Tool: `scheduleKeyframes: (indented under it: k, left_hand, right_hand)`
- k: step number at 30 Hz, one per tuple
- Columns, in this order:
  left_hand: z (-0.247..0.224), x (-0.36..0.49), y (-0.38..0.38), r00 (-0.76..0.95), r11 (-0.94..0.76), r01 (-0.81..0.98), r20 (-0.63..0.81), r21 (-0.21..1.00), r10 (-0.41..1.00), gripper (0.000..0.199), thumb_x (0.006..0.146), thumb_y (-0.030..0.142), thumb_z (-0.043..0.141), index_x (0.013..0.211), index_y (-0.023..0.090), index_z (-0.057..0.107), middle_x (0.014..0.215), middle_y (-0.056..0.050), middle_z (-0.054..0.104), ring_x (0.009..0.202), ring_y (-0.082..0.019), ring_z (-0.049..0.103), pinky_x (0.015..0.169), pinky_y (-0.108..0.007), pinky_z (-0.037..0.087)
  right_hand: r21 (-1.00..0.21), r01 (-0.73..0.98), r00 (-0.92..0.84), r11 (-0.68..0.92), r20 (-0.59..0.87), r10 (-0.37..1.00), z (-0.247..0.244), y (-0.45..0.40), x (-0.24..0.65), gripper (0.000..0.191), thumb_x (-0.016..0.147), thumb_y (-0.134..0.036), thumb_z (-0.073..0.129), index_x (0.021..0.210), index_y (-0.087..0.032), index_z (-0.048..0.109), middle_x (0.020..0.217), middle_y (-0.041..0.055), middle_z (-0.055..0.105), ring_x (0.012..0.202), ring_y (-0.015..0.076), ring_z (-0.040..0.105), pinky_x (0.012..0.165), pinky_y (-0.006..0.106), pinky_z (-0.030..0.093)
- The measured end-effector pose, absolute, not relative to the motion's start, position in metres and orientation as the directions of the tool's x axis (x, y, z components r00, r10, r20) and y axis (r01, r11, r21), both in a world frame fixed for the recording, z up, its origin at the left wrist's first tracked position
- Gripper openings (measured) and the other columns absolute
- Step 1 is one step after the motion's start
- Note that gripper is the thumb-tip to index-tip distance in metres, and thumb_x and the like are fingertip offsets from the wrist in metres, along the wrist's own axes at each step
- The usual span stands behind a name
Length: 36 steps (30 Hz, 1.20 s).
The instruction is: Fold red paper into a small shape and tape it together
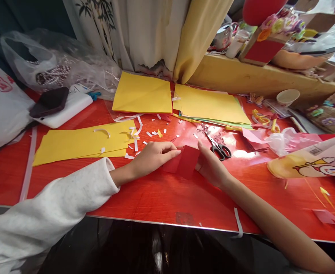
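Between my two hands is a piece of folded red paper (188, 163), held just above the red tabletop. My left hand (153, 156), below a pale sleeve, pinches its left part between thumb and fingers. On the right edge, my right hand (211, 167) grips the paper with the thumb up and the fingers partly hidden behind it. Black-handled scissors (220, 150) lie just beyond my right hand, their blades pointing away. White paper scraps (136, 144) are scattered beyond my left hand.
Yellow sheets (78, 141) lie at left, with more yellow paper stacks (143, 93) behind. A phone (50, 102) rests on a white box by plastic bags. At right are a drink cup (313, 161), pink paper (256, 137) and a crowded shelf (241, 76).
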<state>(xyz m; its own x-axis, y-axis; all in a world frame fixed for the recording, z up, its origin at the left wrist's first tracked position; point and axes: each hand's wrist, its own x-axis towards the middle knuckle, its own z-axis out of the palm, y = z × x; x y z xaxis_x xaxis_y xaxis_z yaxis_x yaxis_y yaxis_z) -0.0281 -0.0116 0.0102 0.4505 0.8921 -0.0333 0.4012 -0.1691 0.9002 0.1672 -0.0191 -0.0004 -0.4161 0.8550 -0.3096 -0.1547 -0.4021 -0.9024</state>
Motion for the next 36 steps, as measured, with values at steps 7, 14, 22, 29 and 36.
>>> scheduleKeyframes:
  k: [7,14,22,29,36]
  left_hand:
    - [0.011,-0.027,-0.012,0.447,-0.196,0.431,-0.020,0.881,0.895,0.032,0.088,0.044,0.048,0.080,0.016,0.063,0.075,0.001,0.062,0.072,-0.012,0.053,0.065,-0.023,0.037]
    - [0.010,-0.028,-0.012,0.443,-0.177,0.414,-0.028,0.893,0.896,0.032,0.088,0.044,0.049,0.082,0.017,0.064,0.076,0.001,0.064,0.071,-0.011,0.055,0.064,-0.022,0.038]
    - [0.010,-0.027,-0.012,0.370,-0.170,0.377,0.020,0.910,0.929,0.030,0.088,0.041,0.051,0.081,0.015,0.064,0.078,-0.001,0.063,0.072,-0.011,0.054,0.066,-0.022,0.040]
    - [0.009,-0.027,-0.013,0.400,-0.198,0.372,0.036,0.907,0.916,0.032,0.089,0.042,0.049,0.081,0.016,0.065,0.077,0.000,0.065,0.071,-0.011,0.056,0.065,-0.022,0.040]
    - [0.009,-0.026,-0.014,0.422,-0.265,0.416,0.073,0.870,0.904,0.031,0.090,0.042,0.049,0.083,0.017,0.066,0.075,0.002,0.067,0.068,-0.010,0.057,0.064,-0.022,0.038]
  right_hand:
    - [-0.935,-0.072,-0.465,-0.347,-0.277,0.841,0.000,-0.017,0.170,0.029,0.080,-0.041,0.066,0.097,-0.018,0.073,0.089,0.0049,0.071,0.083,0.0176,0.066,0.075,0.027,0.053]
    - [-0.949,0.033,-0.414,-0.315,-0.300,0.860,-0.005,-0.021,0.168,0.023,0.076,-0.038,0.071,0.085,-0.018,0.071,0.081,0.0009,0.070,0.073,0.0139,0.064,0.069,0.024,0.050]
    - [-0.861,-0.185,-0.471,-0.473,-0.345,0.812,-0.005,-0.012,0.170,0.059,0.089,-0.063,0.036,0.099,-0.016,0.069,0.086,0.0084,0.071,0.081,0.0189,0.067,0.068,0.028,0.054]
    - [-0.908,-0.125,-0.508,-0.400,-0.288,0.812,-0.001,-0.015,0.169,0.038,0.086,-0.049,0.056,0.095,-0.016,0.071,0.086,0.0064,0.072,0.080,0.0156,0.067,0.069,0.023,0.053]
    - [-0.884,-0.177,-0.531,-0.432,-0.284,0.798,0.002,-0.013,0.169,0.028,0.081,-0.043,0.066,0.085,-0.016,0.073,0.077,0.0040,0.071,0.064,0.0086,0.064,0.062,0.016,0.053]
